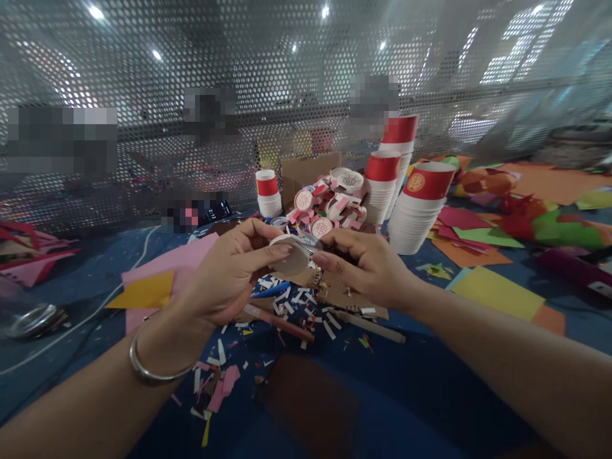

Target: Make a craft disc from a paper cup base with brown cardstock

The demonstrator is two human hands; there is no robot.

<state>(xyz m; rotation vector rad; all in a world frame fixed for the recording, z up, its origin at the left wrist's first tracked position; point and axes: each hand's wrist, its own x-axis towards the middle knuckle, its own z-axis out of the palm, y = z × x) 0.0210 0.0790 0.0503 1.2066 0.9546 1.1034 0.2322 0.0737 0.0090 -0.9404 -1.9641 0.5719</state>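
Observation:
My left hand point(239, 268) is closed, with thumb and fingers pinching a white round paper cup bottom point(294, 260). My right hand point(366, 264) is closed at the disc's right edge, its thumb and forefinger pressed around a thin, shiny metal-looking tip point(306, 247); most of that item is hidden by the fingers, so its kind is unclear. Both hands are in front of a heap of cut cup bottoms with pink paper strips point(329, 204). Beneath them lie scattered white paper scraps point(306, 303) and pieces of cardboard point(351, 296).
Stacked red-and-white paper cups point(415, 213) stand at the right, and a smaller cup stack point(268, 194) is at the back. Coloured paper sheets point(497, 290) lie on the right, with pink paper point(191, 255) on the left. A perforated metal screen point(268, 76) rises behind; a phone point(215, 211) lies before it.

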